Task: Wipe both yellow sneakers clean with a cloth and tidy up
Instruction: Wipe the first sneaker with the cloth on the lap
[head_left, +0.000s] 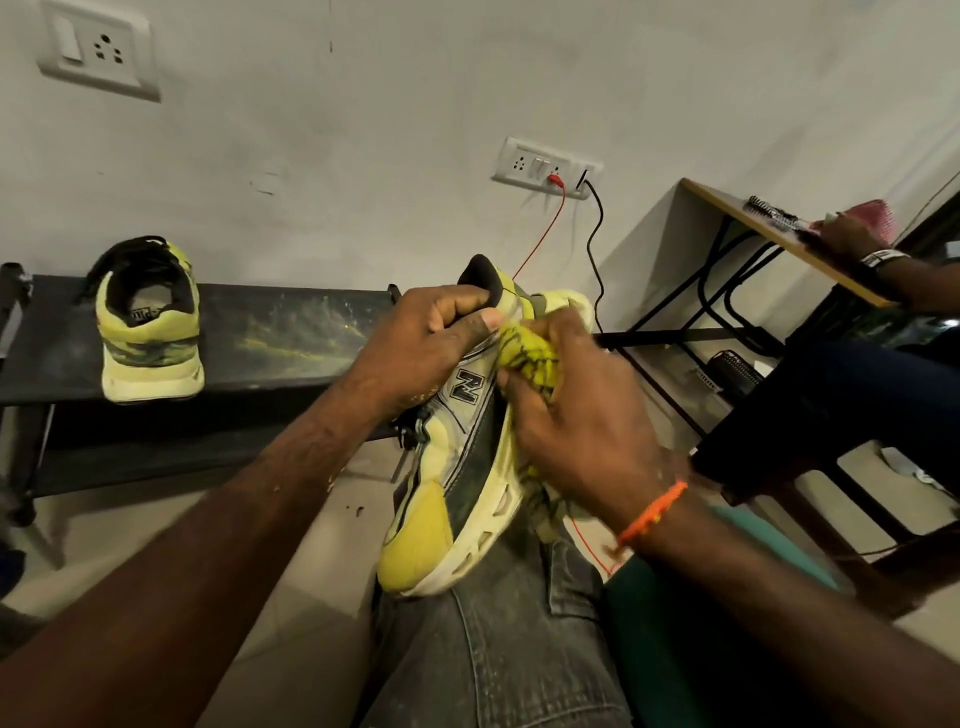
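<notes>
Left hand (431, 332) gripping sneaker (457, 441) collar; right hand (566, 410) bunching cloth (527, 364), probably against midsole. Risk: slipping off knee.

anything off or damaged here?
Nothing damaged. The held sneaker has dirty grey smears along its side and midsole; the right hand presses the cloth there, the left hand grips the heel. Pale specks dot the left forearm.

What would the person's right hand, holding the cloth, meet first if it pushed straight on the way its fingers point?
Most likely the left hand, gripping the heel collar of the yellow-and-grey sneaker just beyond the right hand and its bunched yellow cloth; depth is unclear.
</notes>
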